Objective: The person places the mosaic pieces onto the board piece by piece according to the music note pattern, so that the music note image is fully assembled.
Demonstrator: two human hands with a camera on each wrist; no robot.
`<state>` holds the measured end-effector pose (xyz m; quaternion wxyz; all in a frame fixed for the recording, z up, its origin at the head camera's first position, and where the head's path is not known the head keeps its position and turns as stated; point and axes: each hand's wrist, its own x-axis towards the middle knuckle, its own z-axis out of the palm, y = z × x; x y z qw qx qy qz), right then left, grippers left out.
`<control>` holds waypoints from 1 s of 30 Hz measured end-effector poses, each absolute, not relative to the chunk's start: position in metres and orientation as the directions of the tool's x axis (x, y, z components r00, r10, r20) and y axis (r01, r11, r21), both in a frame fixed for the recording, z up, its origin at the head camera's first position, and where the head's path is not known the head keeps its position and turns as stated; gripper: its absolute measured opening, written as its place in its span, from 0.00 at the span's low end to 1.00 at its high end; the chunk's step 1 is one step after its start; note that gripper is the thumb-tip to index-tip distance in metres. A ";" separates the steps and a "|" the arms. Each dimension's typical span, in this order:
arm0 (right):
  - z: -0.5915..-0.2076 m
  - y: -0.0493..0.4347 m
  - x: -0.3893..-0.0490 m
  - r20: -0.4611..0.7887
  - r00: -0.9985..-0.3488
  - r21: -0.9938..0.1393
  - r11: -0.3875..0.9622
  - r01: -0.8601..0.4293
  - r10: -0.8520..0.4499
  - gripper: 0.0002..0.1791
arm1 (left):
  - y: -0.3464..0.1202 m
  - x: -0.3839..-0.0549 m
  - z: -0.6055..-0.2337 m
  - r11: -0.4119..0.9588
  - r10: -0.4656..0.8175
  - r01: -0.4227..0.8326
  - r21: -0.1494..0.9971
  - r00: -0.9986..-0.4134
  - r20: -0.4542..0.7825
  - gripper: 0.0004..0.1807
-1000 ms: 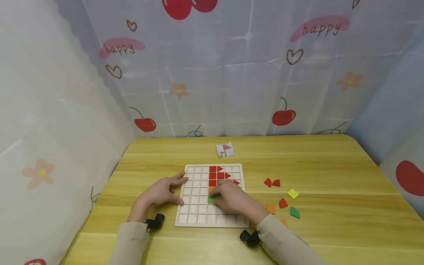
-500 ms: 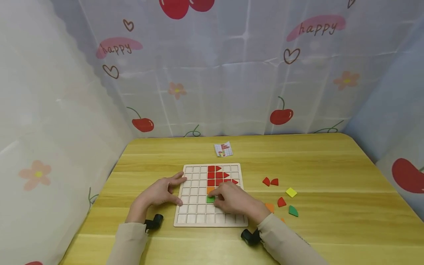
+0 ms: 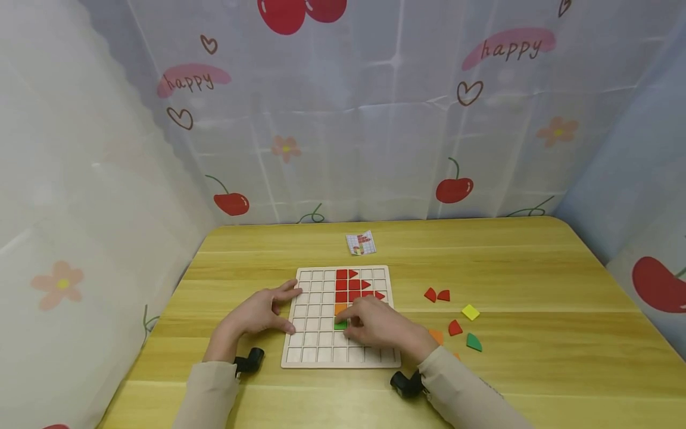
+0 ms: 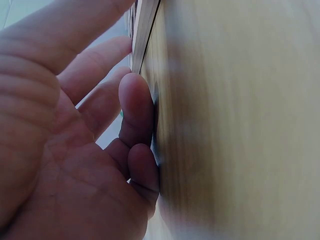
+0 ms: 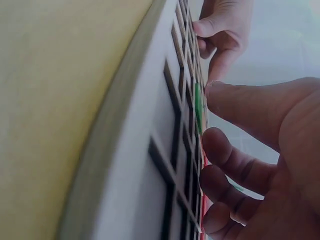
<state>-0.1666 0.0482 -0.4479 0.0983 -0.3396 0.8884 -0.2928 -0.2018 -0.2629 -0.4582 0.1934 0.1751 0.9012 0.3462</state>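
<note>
A pale wooden grid board (image 3: 316, 354) lies flat on the table. Red pieces (image 3: 341, 285) fill cells in its upper middle, with an orange square (image 3: 340, 308) below them and a green square (image 3: 340, 326) below that. My right hand (image 3: 377, 322) is over the board, its index fingertip on the green square and partly covering it. In the right wrist view, the green square (image 5: 198, 107) is set in the grid beside a fingertip, and the other fingers are loosely bent. My left hand (image 3: 259, 311) rests at the board's left edge, thumb and fingers spread along it.
To the right of the board lie loose pieces: red quarter-rounds (image 3: 455, 328), a yellow square (image 3: 470, 311), a green quarter-round (image 3: 474, 342) and orange pieces (image 3: 436, 336) partly hidden by the right arm. Behind the board is a small printed pattern card (image 3: 361, 243).
My right index fingertip has shifted slightly on the green square and covers more of it. The left hand stays at the board's edge. The head view has shifted slightly.
</note>
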 end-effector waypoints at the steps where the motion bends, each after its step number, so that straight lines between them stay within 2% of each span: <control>1: -0.447 0.048 -0.166 0.032 -0.748 -0.590 0.592 -0.550 -0.663 0.14 | -0.263 -0.202 -0.458 0.699 0.449 0.182 0.692 -0.864 -0.226 0.50; 6: -0.439 0.054 -0.166 0.055 -0.767 -0.594 0.597 -0.539 -0.639 0.13 | -0.264 -0.202 -0.459 0.699 0.444 0.175 0.694 -0.866 -0.228 0.50; 16: -0.433 0.084 -0.164 0.024 -0.796 -0.625 0.612 -0.484 -0.605 0.09 | -0.265 -0.201 -0.460 0.700 0.438 0.166 0.694 -0.868 -0.235 0.51; 22: -0.433 0.106 -0.158 0.054 -0.804 -0.606 0.621 -0.497 -0.592 0.08 | -0.266 -0.202 -0.459 0.702 0.437 0.172 0.691 -0.870 -0.228 0.51; 30: -0.433 0.130 -0.156 0.032 -0.841 -0.607 0.658 -0.445 -0.539 0.08 | -0.264 -0.202 -0.457 0.697 0.442 0.169 0.697 -0.866 -0.232 0.50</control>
